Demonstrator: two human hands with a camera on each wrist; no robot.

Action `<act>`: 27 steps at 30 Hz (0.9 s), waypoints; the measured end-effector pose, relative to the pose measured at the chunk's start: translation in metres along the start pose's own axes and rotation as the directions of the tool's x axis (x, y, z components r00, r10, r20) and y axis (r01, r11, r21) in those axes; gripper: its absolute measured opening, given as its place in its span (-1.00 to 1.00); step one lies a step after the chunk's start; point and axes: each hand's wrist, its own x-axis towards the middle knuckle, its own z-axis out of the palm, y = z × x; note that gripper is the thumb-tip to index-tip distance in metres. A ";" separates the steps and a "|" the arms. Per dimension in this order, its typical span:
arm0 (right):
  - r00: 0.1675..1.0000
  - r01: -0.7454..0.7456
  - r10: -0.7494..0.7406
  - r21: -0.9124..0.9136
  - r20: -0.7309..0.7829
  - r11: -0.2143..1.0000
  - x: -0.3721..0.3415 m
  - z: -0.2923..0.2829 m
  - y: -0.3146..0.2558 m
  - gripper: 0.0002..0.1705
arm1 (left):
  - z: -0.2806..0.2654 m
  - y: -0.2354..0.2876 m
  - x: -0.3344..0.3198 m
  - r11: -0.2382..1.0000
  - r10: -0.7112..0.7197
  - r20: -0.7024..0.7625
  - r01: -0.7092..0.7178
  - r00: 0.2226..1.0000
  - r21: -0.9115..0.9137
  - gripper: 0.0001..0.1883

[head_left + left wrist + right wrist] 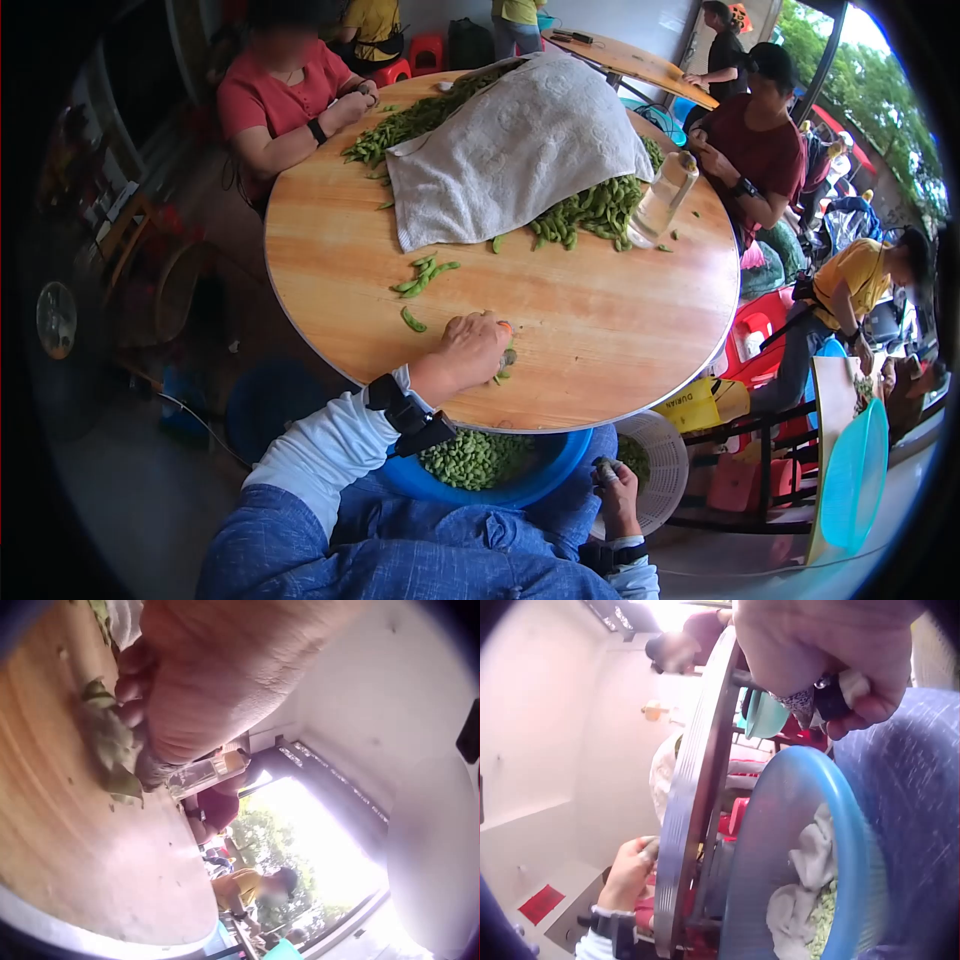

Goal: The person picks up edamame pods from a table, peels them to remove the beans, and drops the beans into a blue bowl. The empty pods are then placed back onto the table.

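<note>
While the head view shows the left hand (468, 352) at the tabletop's (620, 330) six o'clock, the left wrist view reveals pinched green pods (114, 742). Only the right wrist view shows crumpled cloth (814, 859) beside the basin's (849, 825) beans (823, 916); the right hand (832, 637), at one o'clock, curls around I cannot tell what.

Head cam looks fwd/down over round wooden desk (600, 320). L wrist cam's v. close, low over it; R wrist cam's nr its edge, sharing blue basin (849, 817) w/ head.
</note>
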 end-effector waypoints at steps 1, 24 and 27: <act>0.999 0.038 -0.038 -0.023 0.031 0.999 -0.002 0.005 -0.001 -0.80 | 0.002 -0.003 0.004 0.999 -0.044 0.079 0.044 0.996 -0.002 -0.83; 0.853 0.285 -0.282 0.060 0.440 0.957 -0.024 0.096 -0.105 -0.67 | -0.013 0.003 -0.032 -0.008 -0.156 0.448 0.452 0.880 -0.892 -0.71; 0.803 0.257 -0.278 0.115 0.527 0.960 -0.020 0.123 -0.112 -0.60 | -0.003 0.025 -0.052 0.254 -0.019 0.379 0.371 0.925 -0.893 -0.80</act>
